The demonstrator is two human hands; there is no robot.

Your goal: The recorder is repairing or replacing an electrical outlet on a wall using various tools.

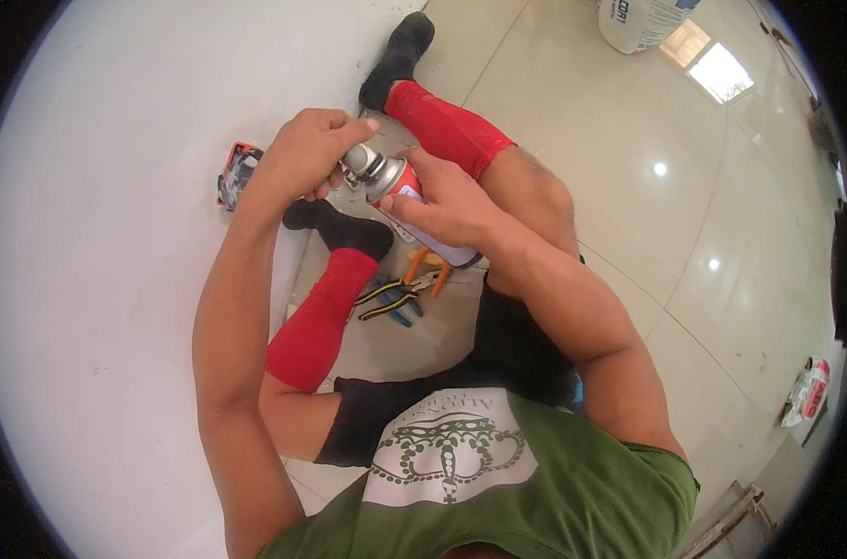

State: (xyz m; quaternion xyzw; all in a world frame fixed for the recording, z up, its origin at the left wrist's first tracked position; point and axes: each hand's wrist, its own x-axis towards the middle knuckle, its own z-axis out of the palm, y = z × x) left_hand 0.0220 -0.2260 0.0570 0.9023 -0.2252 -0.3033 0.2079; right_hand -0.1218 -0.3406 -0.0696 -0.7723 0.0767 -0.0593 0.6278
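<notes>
My right hand (453, 197) is wrapped around a red and pale gas canister (405, 184), which tilts with its metal top up and to the left. Fitted on that top is a grey and black torch head (359, 160). My left hand (304, 156) closes about this head, its thumb stretched across above it; some of its fingers are hidden. Beside my left wrist, an orange-rimmed box (241, 175) with dark and pale contents sits at the white wall. No flame can be seen.
Between my legs, pliers with yellow-black handles (377, 306), blue handles (401, 318) and orange handles (417, 265) lie on the tiled floor (619, 224). The white wall (97, 279) rises on the left. A white bag (636, 26) stands far right; a red-white packet (806, 391) lies right.
</notes>
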